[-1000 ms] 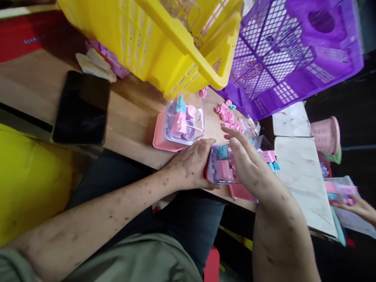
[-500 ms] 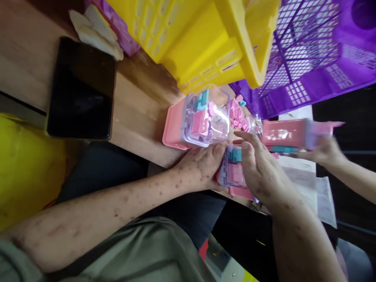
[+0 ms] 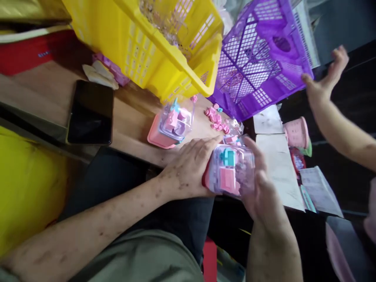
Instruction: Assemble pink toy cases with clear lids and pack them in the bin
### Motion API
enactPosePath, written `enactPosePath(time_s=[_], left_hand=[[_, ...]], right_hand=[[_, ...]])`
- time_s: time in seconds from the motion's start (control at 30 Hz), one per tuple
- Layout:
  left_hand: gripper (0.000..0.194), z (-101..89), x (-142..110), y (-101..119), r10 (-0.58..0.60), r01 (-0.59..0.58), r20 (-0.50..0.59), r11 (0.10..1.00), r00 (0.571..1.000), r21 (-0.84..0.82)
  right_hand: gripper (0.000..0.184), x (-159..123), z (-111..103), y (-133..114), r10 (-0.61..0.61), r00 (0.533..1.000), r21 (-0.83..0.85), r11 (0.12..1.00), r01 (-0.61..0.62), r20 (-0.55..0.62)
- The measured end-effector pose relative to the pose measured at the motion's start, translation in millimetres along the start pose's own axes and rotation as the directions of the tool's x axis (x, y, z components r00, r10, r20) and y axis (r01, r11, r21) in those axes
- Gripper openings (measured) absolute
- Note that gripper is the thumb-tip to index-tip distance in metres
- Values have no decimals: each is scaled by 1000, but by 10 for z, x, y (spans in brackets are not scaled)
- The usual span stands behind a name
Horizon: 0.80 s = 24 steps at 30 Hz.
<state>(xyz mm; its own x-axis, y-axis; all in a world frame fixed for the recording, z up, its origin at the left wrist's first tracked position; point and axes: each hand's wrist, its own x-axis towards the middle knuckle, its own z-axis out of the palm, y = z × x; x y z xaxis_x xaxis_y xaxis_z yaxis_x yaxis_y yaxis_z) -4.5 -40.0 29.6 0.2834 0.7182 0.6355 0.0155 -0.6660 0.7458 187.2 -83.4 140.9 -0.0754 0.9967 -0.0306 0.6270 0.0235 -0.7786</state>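
Note:
Between my hands is a small toy box [image 3: 227, 178] with a pink base, a lilac rim and a clear cover; pink and turquoise toy pieces show through it. My left hand [image 3: 188, 168] wraps round the pink base end. At the clear end, my right hand [image 3: 261, 186] presses with palm and fingers, some of them hidden behind the cover. A second toy box [image 3: 167, 129] of the same kind lies on the wooden table just beyond my left hand. Small loose pink pieces [image 3: 217, 119] are scattered past the held box.
A yellow basket [image 3: 152, 55] and a tilted purple basket [image 3: 249, 66] stand at the back. A dark tablet [image 3: 91, 113] lies at left. Papers [image 3: 277, 168] and a pink cup-like basket [image 3: 296, 132] are at right. Another person's hand [image 3: 323, 86] is by the purple basket.
My right hand has gone from hovering over the box to its clear end. The other person's hand, earlier on a pink box, is now empty and up by the purple basket. The view has shifted.

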Motion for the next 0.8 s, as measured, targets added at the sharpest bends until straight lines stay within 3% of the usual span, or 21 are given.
enactPosePath(time_s=[0.1,0.23,0.33,0.47,0.6,0.8], left_hand=[[127,-75,-61,224,73,-76,44,995,996,60],[142,-99,-121,542,-11,-1,72,987,997,161],[136,-120,-132,790,-95,76,66,966,993,246],[128,-139,-134,1018,-116,83,75,936,990,343],[126,-137,-157,1128,-99,63,69,914,993,401],[122,-102,-208,1025,-71,26,106,926,992,377]], right_hand=[[89,-359,56,81,111,990,150,981,-123,87],[95,-545,115,53,198,972,281,933,-227,126],[94,-590,136,-55,215,964,403,877,-261,157],[86,-650,187,-87,216,965,514,817,-262,148],[92,-710,225,1,205,968,501,829,-250,144],[69,-748,256,125,111,977,721,661,-209,181]])
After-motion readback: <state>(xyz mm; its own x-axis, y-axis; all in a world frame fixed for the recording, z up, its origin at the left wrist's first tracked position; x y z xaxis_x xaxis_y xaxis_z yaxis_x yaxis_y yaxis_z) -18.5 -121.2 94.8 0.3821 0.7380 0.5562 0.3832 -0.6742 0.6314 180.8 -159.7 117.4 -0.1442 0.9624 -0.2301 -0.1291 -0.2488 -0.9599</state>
